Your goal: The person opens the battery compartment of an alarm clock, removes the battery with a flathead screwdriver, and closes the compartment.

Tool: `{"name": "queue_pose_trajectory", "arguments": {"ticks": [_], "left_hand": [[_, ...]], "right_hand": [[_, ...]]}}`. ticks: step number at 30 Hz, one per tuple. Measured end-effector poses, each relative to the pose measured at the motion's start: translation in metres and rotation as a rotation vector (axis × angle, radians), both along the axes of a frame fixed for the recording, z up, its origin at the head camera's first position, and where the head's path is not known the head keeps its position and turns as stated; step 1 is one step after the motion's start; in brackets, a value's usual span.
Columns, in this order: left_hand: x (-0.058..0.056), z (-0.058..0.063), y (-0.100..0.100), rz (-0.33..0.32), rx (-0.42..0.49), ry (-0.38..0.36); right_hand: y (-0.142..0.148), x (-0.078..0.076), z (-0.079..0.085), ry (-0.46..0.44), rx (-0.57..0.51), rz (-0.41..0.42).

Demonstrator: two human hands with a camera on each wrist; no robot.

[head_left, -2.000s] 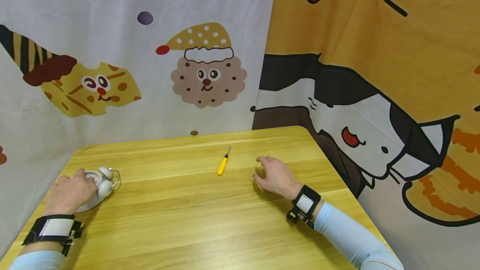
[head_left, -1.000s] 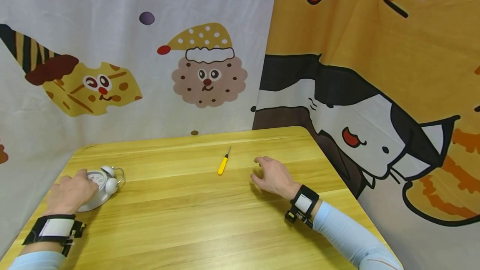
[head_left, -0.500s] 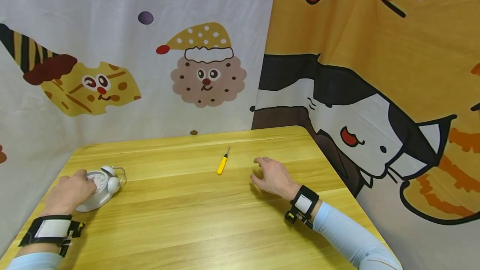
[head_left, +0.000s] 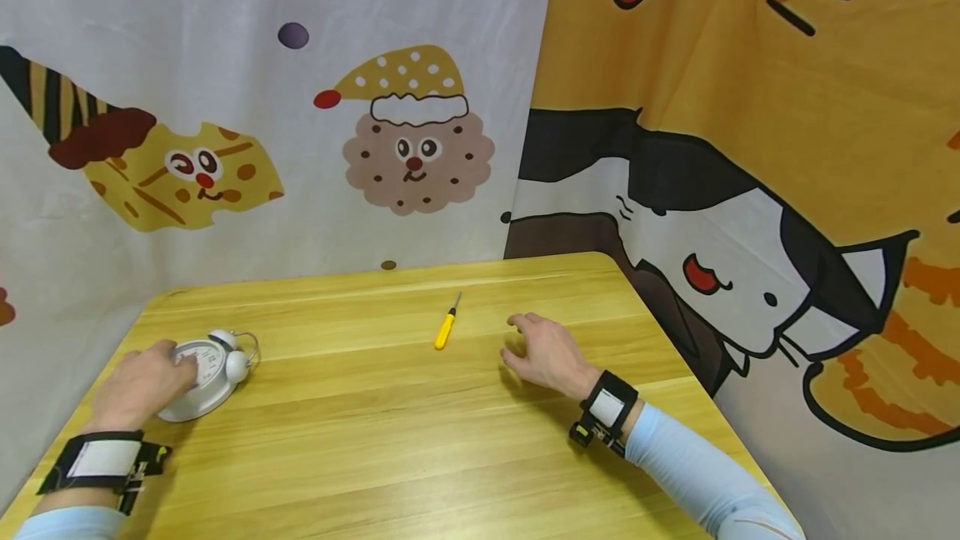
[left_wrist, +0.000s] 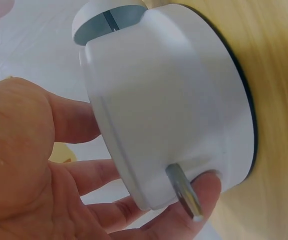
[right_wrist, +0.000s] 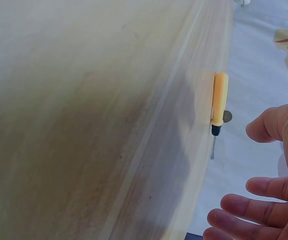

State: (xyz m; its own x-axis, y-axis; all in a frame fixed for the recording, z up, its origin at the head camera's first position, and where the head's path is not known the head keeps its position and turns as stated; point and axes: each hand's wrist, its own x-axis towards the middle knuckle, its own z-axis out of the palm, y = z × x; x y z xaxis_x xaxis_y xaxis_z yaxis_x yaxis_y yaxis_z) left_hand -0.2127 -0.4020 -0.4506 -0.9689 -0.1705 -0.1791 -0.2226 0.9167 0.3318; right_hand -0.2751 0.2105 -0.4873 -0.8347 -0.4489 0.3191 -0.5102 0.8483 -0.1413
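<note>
A white twin-bell alarm clock (head_left: 213,386) lies face up at the left side of the table, its bells and wire handle pointing right. My left hand (head_left: 142,382) reaches over its left part and hides some of the dial. In the left wrist view, the thumb (left_wrist: 76,122) lies at the face side and a fingertip rests against the clock's wall beside a metal leg (left_wrist: 184,192). My right hand (head_left: 551,352) hovers over the table's right half with relaxed, spread fingers, holding nothing. Nearest to it is a yellow-handled screwdriver (head_left: 446,330).
The wooden table (head_left: 375,440) has rounded far corners. Behind it hangs a white curtain (head_left: 225,257) with cartoon prints. A cat-print curtain (head_left: 712,190) hangs along the right side. Each wrist carries a black strap with a small camera.
The alarm clock has slid right and turned slightly, showing more of its dial. My left hand stays nearly in place over it. The right hand and the screwdriver have hardly moved.
</note>
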Motion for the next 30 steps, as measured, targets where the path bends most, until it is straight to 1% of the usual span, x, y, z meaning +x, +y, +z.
{"name": "queue_pose_trajectory", "arguments": {"ticks": [6,13,16,20,24,30], "left_hand": [[0.000,0.001,0.003,0.013,-0.004,-0.012],[0.000,0.001,0.008,0.050,-0.014,-0.020],[-0.001,0.002,0.010,0.055,-0.011,-0.024],[-0.001,0.002,0.012,0.044,-0.013,-0.016],[-0.001,0.002,0.013,0.037,-0.023,-0.014],[0.000,0.000,0.013,0.047,-0.043,-0.017]], "right_hand": [[-0.001,0.001,0.001,-0.008,0.000,0.007],[-0.002,0.001,0.002,-0.010,0.001,0.011],[-0.003,0.001,0.002,-0.013,0.006,0.012],[-0.004,0.001,0.003,-0.016,0.003,0.015],[-0.005,0.001,0.002,0.000,-0.002,0.023],[-0.006,0.002,0.003,-0.013,-0.017,0.031]]}}
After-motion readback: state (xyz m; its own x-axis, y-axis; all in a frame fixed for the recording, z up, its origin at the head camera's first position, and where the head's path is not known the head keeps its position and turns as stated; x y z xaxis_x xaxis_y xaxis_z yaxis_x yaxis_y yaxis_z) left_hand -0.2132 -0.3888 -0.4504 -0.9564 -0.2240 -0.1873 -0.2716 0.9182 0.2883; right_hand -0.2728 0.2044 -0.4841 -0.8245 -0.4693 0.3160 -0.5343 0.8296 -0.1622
